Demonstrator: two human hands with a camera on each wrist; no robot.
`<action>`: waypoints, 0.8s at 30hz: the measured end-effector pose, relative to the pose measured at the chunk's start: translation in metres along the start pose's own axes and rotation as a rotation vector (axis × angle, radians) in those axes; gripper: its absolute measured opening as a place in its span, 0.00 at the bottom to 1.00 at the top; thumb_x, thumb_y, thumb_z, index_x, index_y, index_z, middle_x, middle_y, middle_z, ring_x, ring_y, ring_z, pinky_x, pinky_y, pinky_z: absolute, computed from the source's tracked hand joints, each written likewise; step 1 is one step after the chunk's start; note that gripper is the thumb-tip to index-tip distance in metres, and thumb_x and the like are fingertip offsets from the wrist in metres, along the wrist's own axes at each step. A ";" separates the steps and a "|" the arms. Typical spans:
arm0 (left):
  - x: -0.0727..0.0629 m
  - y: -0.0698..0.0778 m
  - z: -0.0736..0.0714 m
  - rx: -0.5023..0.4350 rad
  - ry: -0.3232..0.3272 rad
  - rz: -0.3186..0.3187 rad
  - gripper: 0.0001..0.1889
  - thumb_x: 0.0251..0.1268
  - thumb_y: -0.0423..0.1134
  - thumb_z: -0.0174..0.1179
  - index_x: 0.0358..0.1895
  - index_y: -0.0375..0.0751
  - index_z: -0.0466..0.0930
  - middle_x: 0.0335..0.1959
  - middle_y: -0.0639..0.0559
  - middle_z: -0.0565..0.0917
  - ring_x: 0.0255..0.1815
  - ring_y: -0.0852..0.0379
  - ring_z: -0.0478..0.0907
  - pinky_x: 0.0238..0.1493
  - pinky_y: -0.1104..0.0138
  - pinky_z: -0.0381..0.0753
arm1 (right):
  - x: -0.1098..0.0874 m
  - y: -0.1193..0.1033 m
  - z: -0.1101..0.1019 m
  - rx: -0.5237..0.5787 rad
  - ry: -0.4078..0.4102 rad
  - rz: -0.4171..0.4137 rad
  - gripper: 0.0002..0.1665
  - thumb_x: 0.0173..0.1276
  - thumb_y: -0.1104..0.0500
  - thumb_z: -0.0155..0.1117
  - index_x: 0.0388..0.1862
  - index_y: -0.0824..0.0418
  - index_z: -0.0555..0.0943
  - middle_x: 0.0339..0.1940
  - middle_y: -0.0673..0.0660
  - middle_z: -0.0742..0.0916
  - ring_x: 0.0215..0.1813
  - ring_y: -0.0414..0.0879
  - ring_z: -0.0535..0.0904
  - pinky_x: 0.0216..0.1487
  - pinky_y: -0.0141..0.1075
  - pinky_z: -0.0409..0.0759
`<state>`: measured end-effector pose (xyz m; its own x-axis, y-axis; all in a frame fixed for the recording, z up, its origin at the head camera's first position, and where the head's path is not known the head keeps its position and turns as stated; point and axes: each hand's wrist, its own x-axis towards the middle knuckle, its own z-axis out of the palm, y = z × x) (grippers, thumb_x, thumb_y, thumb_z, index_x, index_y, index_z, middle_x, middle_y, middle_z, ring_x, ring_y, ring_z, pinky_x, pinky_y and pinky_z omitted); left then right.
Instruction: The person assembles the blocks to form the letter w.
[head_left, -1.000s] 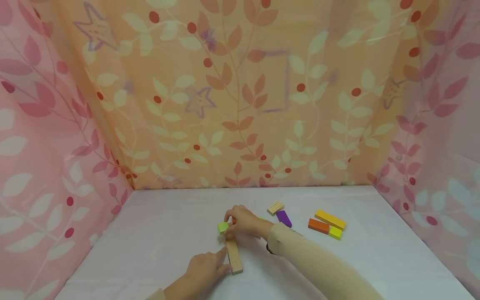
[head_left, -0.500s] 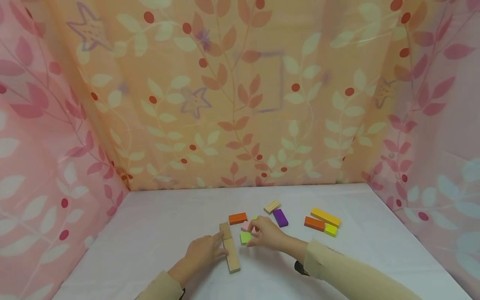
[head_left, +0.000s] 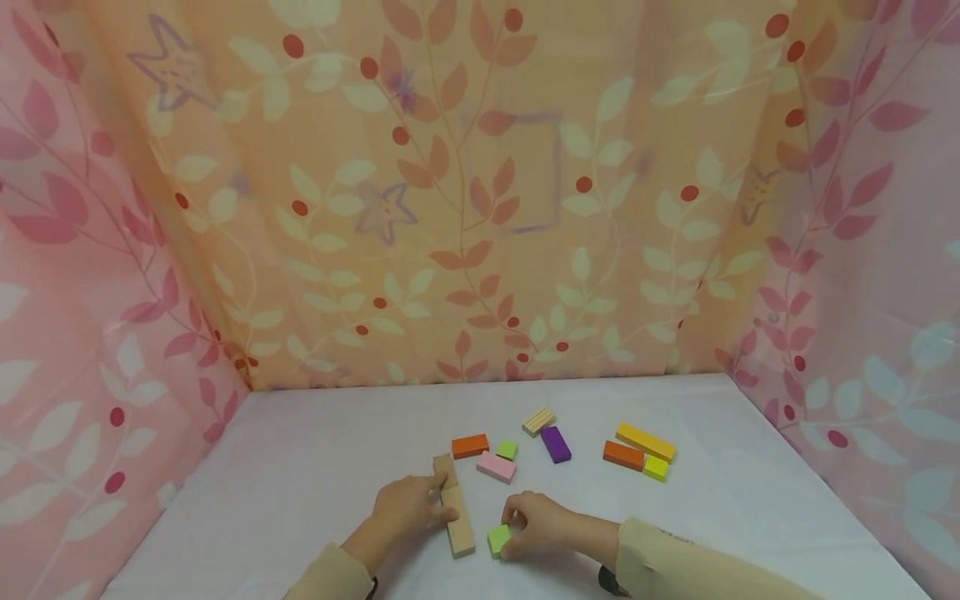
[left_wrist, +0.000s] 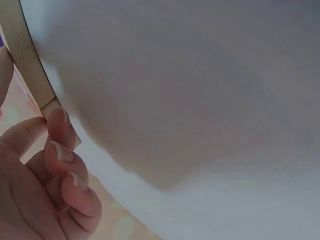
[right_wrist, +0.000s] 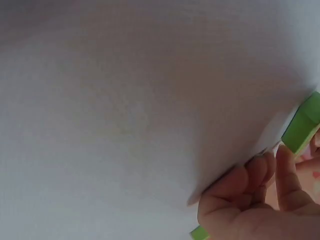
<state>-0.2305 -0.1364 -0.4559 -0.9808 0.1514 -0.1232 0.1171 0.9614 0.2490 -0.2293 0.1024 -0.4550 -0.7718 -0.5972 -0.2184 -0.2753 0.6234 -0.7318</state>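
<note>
Two plain wooden blocks [head_left: 460, 533] lie end to end in a line left of the middle. My left hand [head_left: 405, 506] holds them, index finger on the far one and thumb on the near one. In the left wrist view its other fingers curl beside the joint between the blocks. Right of the line, my right hand [head_left: 543, 525] pinches a small green block [head_left: 498, 541] between thumb and index finger, close over the white cloth. The right wrist view has this green block [right_wrist: 302, 125] at its right edge.
Behind the hands lie an orange block [head_left: 470, 447], a pink block [head_left: 497, 467] and a second green block [head_left: 507, 450]. Farther right are ridged wooden pieces [head_left: 538, 422], a purple block [head_left: 556, 444], a yellow bar [head_left: 646, 442], another orange block [head_left: 623, 456] and a yellow cube [head_left: 656, 468].
My right hand has left the far end of the wooden blocks, taken the green block and drawn it nearer to me. My left hand stays at the wooden blocks.
</note>
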 end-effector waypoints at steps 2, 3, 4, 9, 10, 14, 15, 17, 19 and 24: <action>0.000 0.001 0.001 -0.006 -0.003 -0.007 0.36 0.51 0.61 0.68 0.63 0.46 0.78 0.52 0.42 0.83 0.52 0.40 0.79 0.47 0.48 0.77 | 0.000 0.000 -0.001 0.032 -0.023 0.031 0.08 0.61 0.60 0.71 0.36 0.57 0.79 0.31 0.51 0.76 0.35 0.45 0.70 0.35 0.36 0.67; 0.000 0.002 0.002 -0.009 -0.001 -0.008 0.36 0.51 0.61 0.68 0.62 0.46 0.78 0.53 0.42 0.83 0.52 0.40 0.79 0.47 0.48 0.77 | 0.000 0.000 -0.001 0.051 -0.030 0.044 0.07 0.62 0.60 0.70 0.35 0.57 0.80 0.32 0.51 0.77 0.35 0.45 0.70 0.34 0.36 0.67; 0.000 0.002 0.002 -0.008 0.000 -0.007 0.36 0.51 0.61 0.68 0.62 0.46 0.78 0.53 0.42 0.83 0.52 0.40 0.79 0.47 0.49 0.77 | 0.000 -0.001 -0.002 0.070 -0.035 0.058 0.06 0.63 0.60 0.69 0.34 0.57 0.80 0.32 0.51 0.77 0.35 0.45 0.70 0.34 0.36 0.67; -0.001 0.005 0.003 -0.005 -0.005 -0.013 0.36 0.51 0.61 0.68 0.62 0.45 0.78 0.53 0.42 0.83 0.53 0.41 0.79 0.48 0.49 0.77 | 0.001 -0.006 -0.002 0.125 -0.044 0.115 0.06 0.59 0.66 0.70 0.28 0.59 0.81 0.28 0.51 0.79 0.32 0.45 0.71 0.32 0.35 0.67; -0.001 0.006 0.003 -0.005 -0.007 -0.016 0.36 0.51 0.60 0.68 0.62 0.45 0.78 0.52 0.42 0.83 0.53 0.41 0.79 0.48 0.49 0.77 | 0.001 -0.007 -0.002 0.129 -0.044 0.127 0.06 0.59 0.66 0.71 0.27 0.59 0.81 0.27 0.51 0.79 0.31 0.44 0.71 0.32 0.35 0.67; -0.001 0.006 0.002 0.008 0.005 -0.023 0.36 0.51 0.59 0.69 0.62 0.44 0.78 0.52 0.42 0.83 0.51 0.42 0.80 0.47 0.49 0.78 | 0.003 -0.011 -0.001 0.132 -0.039 0.136 0.07 0.57 0.66 0.72 0.24 0.61 0.82 0.25 0.50 0.81 0.30 0.42 0.71 0.33 0.34 0.67; 0.000 0.006 0.002 0.011 0.007 -0.026 0.36 0.51 0.59 0.69 0.62 0.44 0.78 0.52 0.42 0.83 0.51 0.42 0.80 0.47 0.49 0.78 | 0.003 -0.012 0.000 0.132 -0.040 0.135 0.07 0.57 0.65 0.72 0.24 0.62 0.82 0.25 0.50 0.81 0.31 0.43 0.71 0.33 0.34 0.67; 0.000 0.006 0.001 0.016 0.005 -0.028 0.36 0.51 0.60 0.69 0.62 0.44 0.78 0.52 0.42 0.83 0.52 0.42 0.80 0.48 0.49 0.77 | 0.003 -0.012 0.001 0.123 -0.040 0.131 0.07 0.57 0.65 0.73 0.24 0.62 0.82 0.26 0.50 0.81 0.32 0.43 0.71 0.35 0.35 0.67; 0.001 0.006 0.000 0.018 -0.002 -0.025 0.36 0.51 0.60 0.69 0.62 0.45 0.78 0.53 0.43 0.83 0.52 0.42 0.79 0.49 0.49 0.77 | 0.002 -0.013 0.002 0.113 -0.035 0.132 0.07 0.58 0.64 0.73 0.24 0.61 0.82 0.27 0.50 0.81 0.33 0.44 0.71 0.37 0.37 0.67; 0.001 0.004 -0.002 -0.001 -0.011 -0.021 0.35 0.52 0.60 0.69 0.62 0.44 0.78 0.54 0.42 0.82 0.55 0.40 0.78 0.51 0.47 0.76 | 0.002 -0.015 0.007 0.079 -0.004 0.116 0.08 0.56 0.63 0.74 0.22 0.60 0.82 0.27 0.50 0.80 0.37 0.47 0.70 0.39 0.41 0.66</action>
<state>-0.2313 -0.1331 -0.4537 -0.9813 0.1335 -0.1389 0.0962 0.9643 0.2469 -0.2233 0.0886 -0.4491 -0.7937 -0.5252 -0.3070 -0.1383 0.6472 -0.7497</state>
